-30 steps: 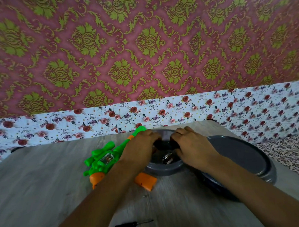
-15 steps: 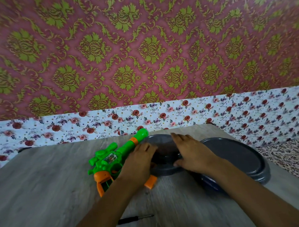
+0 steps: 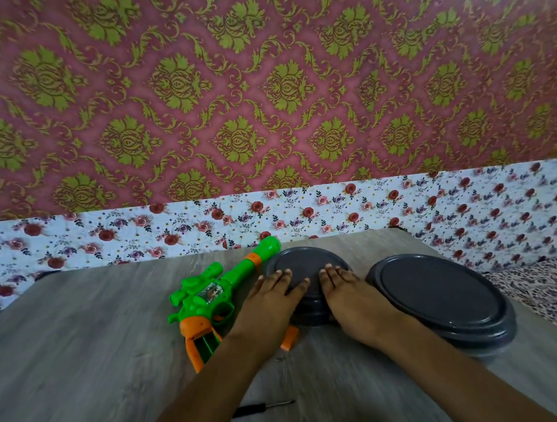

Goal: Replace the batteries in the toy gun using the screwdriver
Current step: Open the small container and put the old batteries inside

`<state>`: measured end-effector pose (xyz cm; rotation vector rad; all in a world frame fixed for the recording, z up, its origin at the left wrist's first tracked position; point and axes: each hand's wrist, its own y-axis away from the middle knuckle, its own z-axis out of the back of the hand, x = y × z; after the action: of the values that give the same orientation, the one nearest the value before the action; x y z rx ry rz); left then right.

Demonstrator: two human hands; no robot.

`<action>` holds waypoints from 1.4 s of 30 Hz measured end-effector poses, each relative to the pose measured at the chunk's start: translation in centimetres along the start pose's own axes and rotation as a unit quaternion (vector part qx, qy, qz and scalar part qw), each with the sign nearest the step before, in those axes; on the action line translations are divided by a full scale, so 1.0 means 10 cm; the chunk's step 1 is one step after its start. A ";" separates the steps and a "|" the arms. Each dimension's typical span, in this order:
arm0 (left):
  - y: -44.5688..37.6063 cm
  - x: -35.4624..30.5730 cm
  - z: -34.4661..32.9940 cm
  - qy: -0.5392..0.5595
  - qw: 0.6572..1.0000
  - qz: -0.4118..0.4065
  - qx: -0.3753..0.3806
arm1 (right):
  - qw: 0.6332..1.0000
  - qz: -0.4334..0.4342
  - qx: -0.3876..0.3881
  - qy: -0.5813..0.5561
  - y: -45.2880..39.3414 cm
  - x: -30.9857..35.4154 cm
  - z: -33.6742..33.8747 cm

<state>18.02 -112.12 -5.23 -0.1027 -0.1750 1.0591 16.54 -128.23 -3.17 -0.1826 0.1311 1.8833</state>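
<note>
The green and orange toy gun (image 3: 210,293) lies on the wooden table (image 3: 85,347), its orange grip open at the near end. An orange battery cover (image 3: 289,338) lies beside it, partly under my left wrist. A small grey bowl (image 3: 305,264) stands right of the gun with a flat dark face up, its contents hidden. My left hand (image 3: 271,300) and my right hand (image 3: 348,294) lie on the bowl's near side with straight fingers. The black screwdriver (image 3: 260,407) lies on the table near me, between my forearms.
A large grey plate (image 3: 440,296) sits at the right, close to the table's right edge. A floral cloth (image 3: 335,214) runs along the back of the table under patterned wallpaper. Bare tabletop stretches to the left of the gun.
A second ago the bowl's opening faced up with metallic pieces inside and my fingers curled at its rim. Now a flat dark face is up and both hands lie flat on it.
</note>
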 end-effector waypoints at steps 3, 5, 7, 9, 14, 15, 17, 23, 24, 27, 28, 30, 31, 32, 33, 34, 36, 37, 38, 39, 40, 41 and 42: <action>-0.01 -0.01 0.01 -0.024 1.000 -0.006 0.015 | 1.000 -0.012 -0.004 -0.009 0.01 0.02 -0.01; -0.02 0.00 0.00 -0.025 0.999 -0.013 0.021 | 1.000 -0.012 0.001 -0.013 0.03 0.02 0.00; -0.03 0.04 -0.01 0.001 0.999 -0.022 0.023 | 0.999 -0.007 0.021 -0.034 0.03 0.00 0.03; -0.04 0.11 0.01 0.085 0.996 -0.030 0.013 | 0.994 -0.009 0.065 -0.092 0.02 -0.05 0.14; -0.27 0.15 0.13 0.307 0.942 0.082 -0.110 | 0.963 -0.030 0.071 -0.258 -0.18 -0.23 0.41; -0.35 0.14 0.14 0.319 0.933 0.124 -0.116 | 0.963 -0.048 0.050 -0.259 -0.26 -0.23 0.40; -0.52 0.10 0.17 0.337 0.917 0.194 -0.089 | 0.963 -0.084 0.019 -0.254 -0.44 -0.18 0.32; -0.80 0.14 0.10 0.371 0.874 0.313 -0.017 | 0.944 -0.201 -0.029 -0.260 -0.83 -0.11 0.10; -0.83 0.15 0.08 0.367 0.873 0.321 -0.018 | 0.941 -0.209 -0.029 -0.265 -0.87 -0.11 0.08; -0.89 0.18 -0.01 0.375 0.863 0.338 -0.016 | 0.936 -0.221 -0.001 -0.273 -0.95 -0.13 0.00; -0.89 0.18 -0.05 0.387 0.854 0.347 -0.014 | 0.938 -0.221 0.004 -0.267 -0.96 -0.14 -0.03; -0.91 0.19 -0.10 0.420 0.828 0.371 -0.009 | 0.943 -0.215 0.003 -0.255 -0.97 -0.15 -0.07; -0.91 0.20 -0.12 0.441 0.812 0.382 -0.010 | 0.946 -0.210 -0.001 -0.248 -0.97 -0.16 -0.08; -0.93 0.21 -0.15 0.463 0.795 0.391 -0.012 | 0.948 -0.206 -0.003 -0.243 -0.98 -0.16 -0.09; -0.94 0.22 -0.16 0.480 0.781 0.398 -0.017 | 0.950 -0.202 -0.005 -0.238 -0.99 -0.17 -0.09; -0.95 0.23 -0.18 0.495 0.769 0.404 -0.025 | 0.952 -0.198 -0.004 -0.234 -0.99 -0.18 -0.09; -0.96 0.25 -0.22 0.518 0.746 0.417 -0.040 | 0.955 -0.188 0.000 -0.230 -1.01 -0.20 -0.09; -0.96 0.25 -0.24 0.527 0.735 0.424 -0.045 | 0.956 -0.184 0.002 -0.228 -1.02 -0.20 -0.09; -0.96 0.25 -0.26 0.534 0.726 0.430 -0.050 | 0.957 -0.180 0.004 -0.226 -1.02 -0.21 -0.09; -0.97 0.25 -0.26 0.540 0.719 0.433 -0.054 | 0.958 -0.177 0.006 -0.224 -1.02 -0.22 -0.08; -0.97 0.24 -0.27 0.547 0.713 0.435 -0.057 | 0.959 -0.174 0.009 -0.222 -1.02 -0.22 -0.09; -0.97 0.24 -0.27 0.554 0.706 0.436 -0.062 | 0.960 -0.173 0.010 -0.222 -1.02 -0.23 -0.09; -0.97 0.24 -0.27 0.559 0.703 0.435 -0.066 | 0.959 -0.174 0.009 -0.221 -1.02 -0.22 -0.10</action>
<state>28.02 -114.77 -6.03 -1.0236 1.0226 1.7351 27.01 -127.29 -3.70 0.2187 -0.1807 1.5274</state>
